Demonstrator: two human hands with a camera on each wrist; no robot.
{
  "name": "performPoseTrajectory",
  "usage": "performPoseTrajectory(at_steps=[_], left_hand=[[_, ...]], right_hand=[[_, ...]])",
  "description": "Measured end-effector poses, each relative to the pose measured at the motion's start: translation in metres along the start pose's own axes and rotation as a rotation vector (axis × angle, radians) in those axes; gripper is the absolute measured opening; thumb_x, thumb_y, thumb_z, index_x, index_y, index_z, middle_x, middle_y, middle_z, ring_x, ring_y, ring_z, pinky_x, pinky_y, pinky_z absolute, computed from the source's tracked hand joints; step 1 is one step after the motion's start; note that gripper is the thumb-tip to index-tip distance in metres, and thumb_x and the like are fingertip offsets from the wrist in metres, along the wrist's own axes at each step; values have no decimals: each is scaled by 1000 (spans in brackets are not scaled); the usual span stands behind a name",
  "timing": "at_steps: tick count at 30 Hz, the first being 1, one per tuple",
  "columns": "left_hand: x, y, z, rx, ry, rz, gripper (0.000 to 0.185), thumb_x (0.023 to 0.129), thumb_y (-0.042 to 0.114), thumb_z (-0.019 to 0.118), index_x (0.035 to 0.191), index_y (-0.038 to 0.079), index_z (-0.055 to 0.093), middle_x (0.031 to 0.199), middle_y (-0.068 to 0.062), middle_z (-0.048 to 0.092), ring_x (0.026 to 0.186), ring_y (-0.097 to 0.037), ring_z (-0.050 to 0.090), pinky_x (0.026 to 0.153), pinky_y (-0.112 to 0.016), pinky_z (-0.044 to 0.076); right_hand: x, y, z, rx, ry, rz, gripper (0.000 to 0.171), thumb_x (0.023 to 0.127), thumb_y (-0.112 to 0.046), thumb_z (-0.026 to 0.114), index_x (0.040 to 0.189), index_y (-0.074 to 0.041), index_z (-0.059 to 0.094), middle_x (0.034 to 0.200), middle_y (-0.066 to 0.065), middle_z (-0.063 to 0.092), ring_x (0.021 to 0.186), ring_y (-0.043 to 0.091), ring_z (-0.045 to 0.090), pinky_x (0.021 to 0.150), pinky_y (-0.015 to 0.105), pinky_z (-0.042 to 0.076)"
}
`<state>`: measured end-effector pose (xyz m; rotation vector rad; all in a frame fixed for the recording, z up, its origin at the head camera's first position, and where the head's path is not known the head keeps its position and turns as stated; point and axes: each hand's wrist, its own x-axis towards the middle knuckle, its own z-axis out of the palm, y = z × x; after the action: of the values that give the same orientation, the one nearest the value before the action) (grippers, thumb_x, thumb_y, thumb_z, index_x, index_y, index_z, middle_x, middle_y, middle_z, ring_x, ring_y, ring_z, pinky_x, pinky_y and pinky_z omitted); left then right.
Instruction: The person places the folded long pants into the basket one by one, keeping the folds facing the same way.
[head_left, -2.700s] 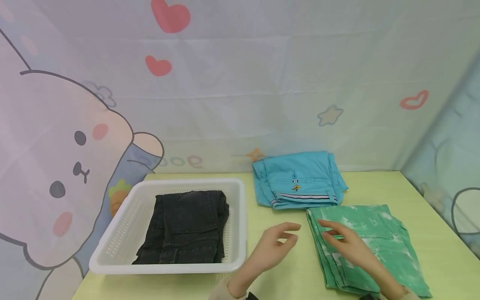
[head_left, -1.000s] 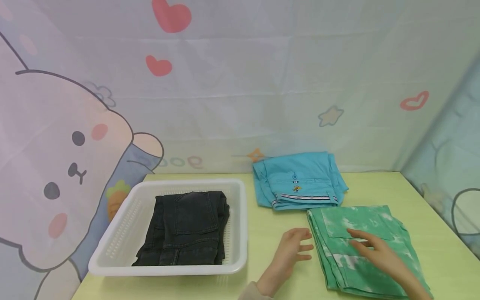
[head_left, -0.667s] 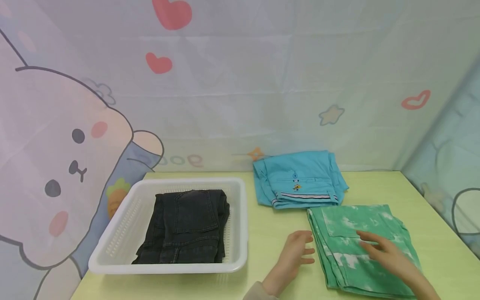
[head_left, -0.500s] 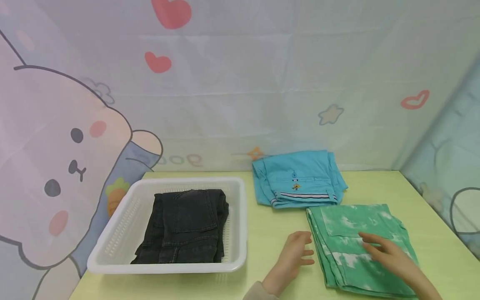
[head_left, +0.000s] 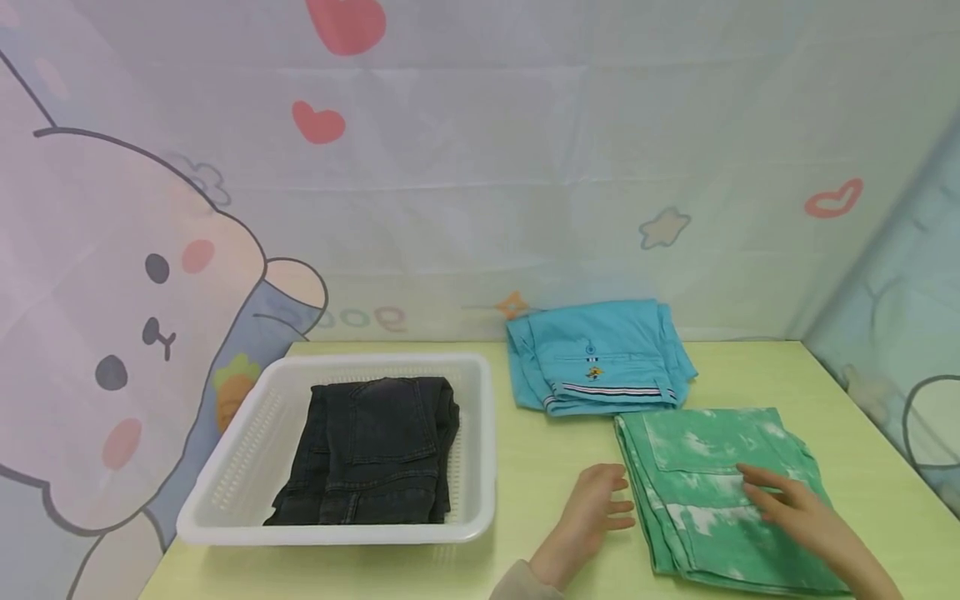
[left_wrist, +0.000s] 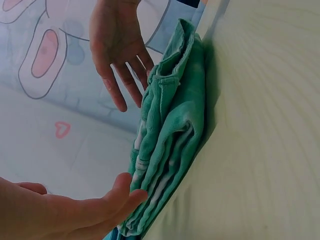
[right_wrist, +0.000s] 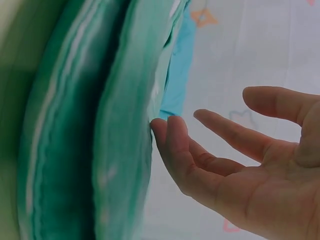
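The green garment (head_left: 712,454) lies folded toward the right of the bench (head_left: 540,442), in front of the folded blue garment (head_left: 603,350). My left hand (head_left: 588,512) is just beside its left edge, fingers spread and holding nothing; my right hand (head_left: 798,512) is over its right part, fingers loosely parted, gripping nothing. To handle this pile well, I should get my left fingers under the lowest layer, then steady the right side level, or the folds could slip. The head view shows the white basket (head_left: 337,535) with black denim (head_left: 390,425) inside, missing from both wrist views. The left wrist view shows the layers edge-on, the right wrist view a deep gap between them. I can't tell whether my fingertips touch cloth.
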<state>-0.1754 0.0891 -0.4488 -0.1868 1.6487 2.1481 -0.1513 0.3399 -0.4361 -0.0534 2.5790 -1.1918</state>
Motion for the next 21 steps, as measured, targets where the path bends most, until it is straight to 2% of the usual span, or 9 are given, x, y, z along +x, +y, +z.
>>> performPoseTrajectory(at_steps=[4,9,17,21], left_hand=[[1,-2,3,-32,-3,-5,45,86,19,48,120,-7,35,115,-31,46,100,-51,50,81,-53,46],[3,-5,9,-57,-20,-42,46,86,16,45,122,-10,32,120,-36,40,103,-55,45,84,-58,42],[2,-11,14,-53,-27,-66,42,83,14,45,118,-8,36,115,-36,38,105,-61,37,83,-61,40],[1,-12,16,-55,-22,-79,41,83,14,46,117,-7,38,117,-37,37,107,-62,34,82,-62,40]], right_hand=[[-2,4,-5,-21,31,41,61,97,-35,33,136,9,23,135,37,27,110,45,46,78,40,49],[-3,9,-10,-31,64,59,61,97,-36,32,136,10,23,135,37,26,111,46,45,79,39,50],[-7,17,-17,-54,138,98,62,97,-37,30,136,11,22,134,39,23,112,50,42,78,37,50],[-9,19,-22,-55,135,132,63,97,-38,28,136,12,20,132,41,22,112,51,41,79,39,50]])
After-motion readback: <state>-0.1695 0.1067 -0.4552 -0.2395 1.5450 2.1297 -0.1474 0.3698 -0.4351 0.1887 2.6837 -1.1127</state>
